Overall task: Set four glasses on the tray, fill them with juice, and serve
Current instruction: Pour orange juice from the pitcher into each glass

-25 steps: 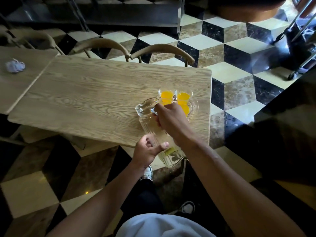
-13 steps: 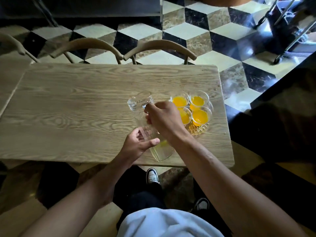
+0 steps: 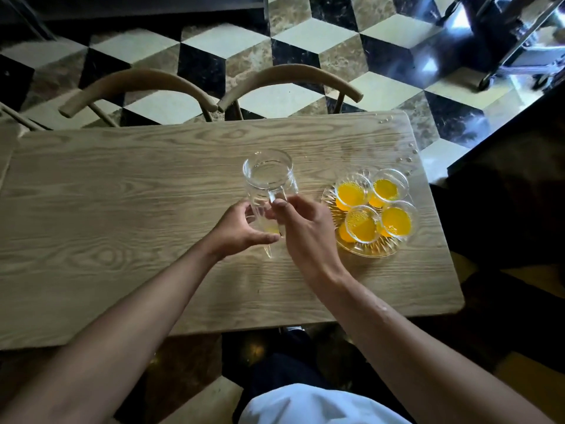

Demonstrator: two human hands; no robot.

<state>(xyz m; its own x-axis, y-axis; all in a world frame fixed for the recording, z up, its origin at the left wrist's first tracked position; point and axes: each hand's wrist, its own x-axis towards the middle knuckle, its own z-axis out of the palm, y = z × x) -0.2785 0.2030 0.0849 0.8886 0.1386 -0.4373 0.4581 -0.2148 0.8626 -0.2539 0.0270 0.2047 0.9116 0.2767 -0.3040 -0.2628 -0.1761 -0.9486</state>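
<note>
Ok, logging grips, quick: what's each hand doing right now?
Left hand: holding the glass pitcher's lower body.
Right hand: pinching the pitcher's handle.

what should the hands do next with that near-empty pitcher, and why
Probably let go of the clear glass pitcher and reach for the round cut-glass tray. The pitcher stands upright on the wooden table, with only a trace of yellow at its bottom, held by the left hand and right hand. All four small glasses hold orange juice, so serving is what remains.

A café or dining room: wooden table, bentwood chairs, cube-patterned marble floor
</note>
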